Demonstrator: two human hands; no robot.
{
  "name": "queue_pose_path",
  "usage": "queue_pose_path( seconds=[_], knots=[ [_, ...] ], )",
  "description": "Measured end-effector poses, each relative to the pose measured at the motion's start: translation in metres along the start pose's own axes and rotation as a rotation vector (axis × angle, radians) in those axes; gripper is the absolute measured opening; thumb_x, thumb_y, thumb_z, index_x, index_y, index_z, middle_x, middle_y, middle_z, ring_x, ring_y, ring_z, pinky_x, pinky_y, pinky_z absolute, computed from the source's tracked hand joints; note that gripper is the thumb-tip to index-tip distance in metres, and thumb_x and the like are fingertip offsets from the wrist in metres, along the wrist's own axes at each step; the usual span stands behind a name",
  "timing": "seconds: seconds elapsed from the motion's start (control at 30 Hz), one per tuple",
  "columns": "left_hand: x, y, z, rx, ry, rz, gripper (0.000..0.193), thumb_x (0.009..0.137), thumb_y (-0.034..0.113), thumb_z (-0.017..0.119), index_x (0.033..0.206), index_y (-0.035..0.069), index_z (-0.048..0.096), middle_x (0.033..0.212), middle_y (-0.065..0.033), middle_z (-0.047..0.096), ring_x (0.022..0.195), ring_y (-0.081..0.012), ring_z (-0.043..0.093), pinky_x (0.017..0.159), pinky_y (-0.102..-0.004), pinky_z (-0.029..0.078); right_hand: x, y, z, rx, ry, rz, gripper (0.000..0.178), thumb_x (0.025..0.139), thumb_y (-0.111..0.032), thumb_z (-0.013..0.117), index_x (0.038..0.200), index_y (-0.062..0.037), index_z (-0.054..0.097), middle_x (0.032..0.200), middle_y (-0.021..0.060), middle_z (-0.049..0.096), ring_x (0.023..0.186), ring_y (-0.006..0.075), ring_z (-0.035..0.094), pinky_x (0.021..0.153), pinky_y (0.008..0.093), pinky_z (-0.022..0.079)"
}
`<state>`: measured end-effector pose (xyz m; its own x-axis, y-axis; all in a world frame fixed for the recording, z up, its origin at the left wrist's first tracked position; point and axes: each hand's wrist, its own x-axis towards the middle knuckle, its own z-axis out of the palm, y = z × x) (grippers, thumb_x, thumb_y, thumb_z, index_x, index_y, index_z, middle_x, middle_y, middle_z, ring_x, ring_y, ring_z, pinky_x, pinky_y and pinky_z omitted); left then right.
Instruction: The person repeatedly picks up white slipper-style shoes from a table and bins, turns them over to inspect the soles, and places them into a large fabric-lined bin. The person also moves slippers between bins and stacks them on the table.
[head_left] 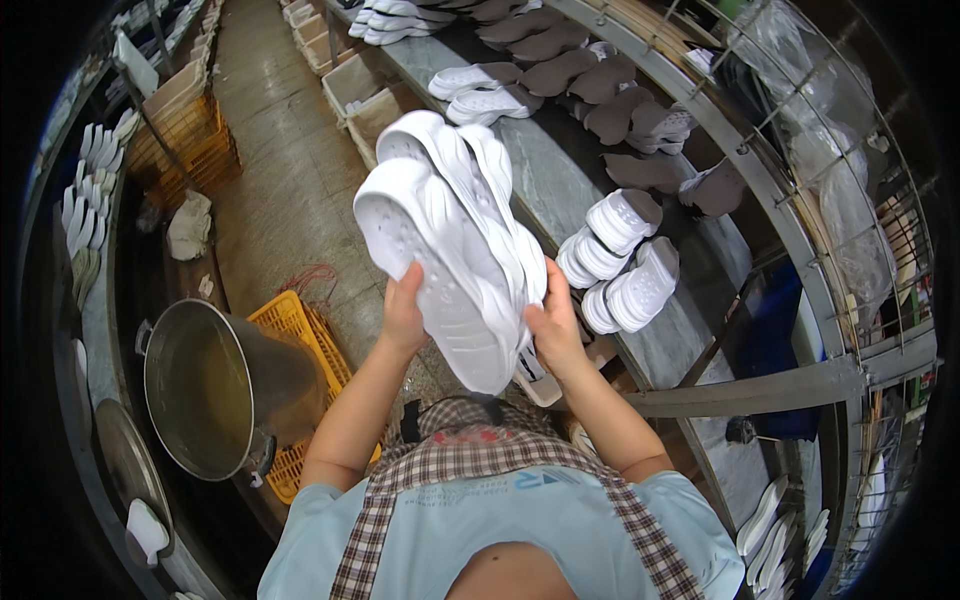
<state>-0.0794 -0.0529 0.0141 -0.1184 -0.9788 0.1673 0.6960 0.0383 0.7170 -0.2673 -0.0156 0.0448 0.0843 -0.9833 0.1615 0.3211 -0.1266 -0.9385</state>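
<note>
A bundle of white molded foam shoe soles, several pressed together, is held in front of me between both hands. My left hand grips its left edge, the thumb lying on the nearest sole's inner face. My right hand clasps the bundle's right side, the thumb in front and the fingers partly hidden behind. The nearest sole shows small dimples at its wide upper end and ridges toward its lower end. Right of the bundle, stacks of white soles stand on the grey bench.
The grey bench runs along the right, bearing dark-topped soles farther off. A metal rack curves over it. At the left are a large metal pot and a yellow crate. Pale bins line the aisle.
</note>
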Motion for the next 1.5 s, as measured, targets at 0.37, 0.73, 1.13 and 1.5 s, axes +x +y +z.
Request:
queue_pose_path(
  seconds=[0.37, 0.73, 1.13, 1.5],
  knots=[
    [0.019, 0.001, 0.000, -0.281, 0.033, -0.084, 0.068, 0.094, 0.053, 0.030, 0.138, 0.001, 0.027, 0.135, -0.0168, 0.041, 0.120, -0.0320, 0.045, 0.101, -0.0427, 0.037, -0.013, -0.012, 0.002, -0.334, -0.087, 0.078, 0.078, 0.072, 0.001, 0.067, 0.139, -0.0013, 0.026, 0.127, 0.0116, 0.043, 0.116, 0.0181, 0.044, 0.092, 0.0305, 0.042],
    [-0.007, -0.041, -0.010, -0.440, -0.115, -0.380, 0.052, 0.096, 0.037, 0.038, 0.133, 0.001, 0.034, 0.121, -0.0160, 0.051, 0.107, -0.0282, 0.052, 0.092, -0.0388, 0.045, 0.036, -0.068, 0.032, -0.916, -0.439, -0.032, 0.074, 0.077, -0.034, 0.071, 0.135, -0.0039, 0.036, 0.135, 0.0163, 0.038, 0.087, 0.0216, 0.054, 0.074, 0.0294, 0.048],
    [-0.002, -0.057, -0.010, -0.520, -0.037, -0.390, 0.053, 0.096, 0.037, 0.038, 0.134, 0.001, 0.034, 0.124, -0.0154, 0.049, 0.111, -0.0286, 0.050, 0.094, -0.0397, 0.043, 0.216, -0.053, -0.351, -1.369, 0.620, -0.076, 0.029, 0.083, -0.024, 0.059, 0.103, -0.0030, 0.061, 0.100, 0.0136, 0.063, 0.092, 0.0277, 0.060, 0.078, 0.0355, 0.047],
    [0.001, -0.066, -0.004, -0.488, 0.066, -0.385, 0.054, 0.096, 0.038, 0.038, 0.135, 0.002, 0.033, 0.127, -0.0149, 0.047, 0.114, -0.0290, 0.049, 0.096, -0.0404, 0.041, 0.271, 0.023, -0.460, -1.002, 0.722, 0.270, 0.025, 0.080, -0.026, 0.063, 0.095, -0.0063, 0.061, 0.081, 0.0053, 0.060, 0.070, 0.0196, 0.056, 0.061, 0.0331, 0.044]
  ],
)
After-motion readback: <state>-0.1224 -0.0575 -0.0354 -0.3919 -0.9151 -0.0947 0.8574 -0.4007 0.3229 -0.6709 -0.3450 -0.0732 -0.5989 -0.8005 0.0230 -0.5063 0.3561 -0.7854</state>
